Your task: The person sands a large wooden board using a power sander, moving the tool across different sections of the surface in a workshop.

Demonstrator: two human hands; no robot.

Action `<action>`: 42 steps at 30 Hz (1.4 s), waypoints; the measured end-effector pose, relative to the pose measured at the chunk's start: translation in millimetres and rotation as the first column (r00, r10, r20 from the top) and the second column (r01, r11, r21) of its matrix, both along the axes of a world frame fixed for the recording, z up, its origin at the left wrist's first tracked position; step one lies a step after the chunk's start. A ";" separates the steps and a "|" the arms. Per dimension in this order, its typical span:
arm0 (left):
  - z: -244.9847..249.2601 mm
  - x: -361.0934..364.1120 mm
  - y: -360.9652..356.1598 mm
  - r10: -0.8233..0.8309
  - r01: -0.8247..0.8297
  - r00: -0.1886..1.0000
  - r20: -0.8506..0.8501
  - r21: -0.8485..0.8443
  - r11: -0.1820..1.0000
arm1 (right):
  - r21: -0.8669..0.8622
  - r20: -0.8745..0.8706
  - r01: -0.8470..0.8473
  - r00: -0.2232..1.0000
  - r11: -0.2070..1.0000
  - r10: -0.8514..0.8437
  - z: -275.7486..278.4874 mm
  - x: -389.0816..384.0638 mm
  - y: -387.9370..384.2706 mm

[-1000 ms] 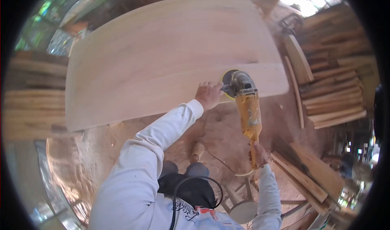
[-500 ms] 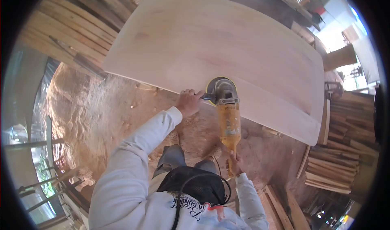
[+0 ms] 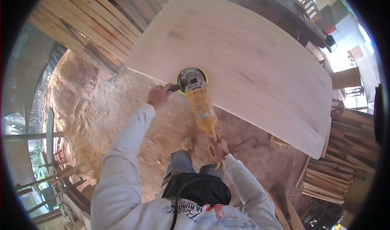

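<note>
A large pale wooden board (image 3: 243,59) with rounded corners lies in front of me. On its near edge rests a yellow power sander (image 3: 201,108), its round disc with a yellow rim against the wood. My left hand (image 3: 159,96) is closed round the dark side handle at the tool's head. The rear grip is held by my right hand (image 3: 219,147), fingers wrapped round it, below the board's edge. A dark cord runs down over my shirt.
Long planks (image 3: 89,16) lie at the upper left, beside a mound of sawdust (image 3: 77,83). Stacked wood strips (image 3: 327,183) stand at the lower right. Behind the board is a dark bench (image 3: 268,6). Wooden bars (image 3: 36,136) stick out at the left.
Both hands have moved the sander to the left along the near part of the board, and its body now slants more. The whole view has shifted a little.
</note>
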State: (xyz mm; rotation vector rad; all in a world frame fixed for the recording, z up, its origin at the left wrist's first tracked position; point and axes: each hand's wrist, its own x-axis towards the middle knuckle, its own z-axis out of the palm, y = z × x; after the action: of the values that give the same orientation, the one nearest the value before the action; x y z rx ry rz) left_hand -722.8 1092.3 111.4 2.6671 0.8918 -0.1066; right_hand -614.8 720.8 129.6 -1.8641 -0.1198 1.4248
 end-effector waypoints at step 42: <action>-11.6 -134.8 282.1 0.409 -0.410 0.912 0.024 0.041 0.911 | 0.121 0.082 -0.455 0.890 0.882 0.448 -7.1 20.1 354.6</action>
State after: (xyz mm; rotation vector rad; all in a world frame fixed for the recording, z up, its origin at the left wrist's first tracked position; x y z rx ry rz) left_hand -857.6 1374.4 99.8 2.4515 1.4406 0.0335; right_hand -594.7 1075.4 122.5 -1.8302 -0.7040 1.6260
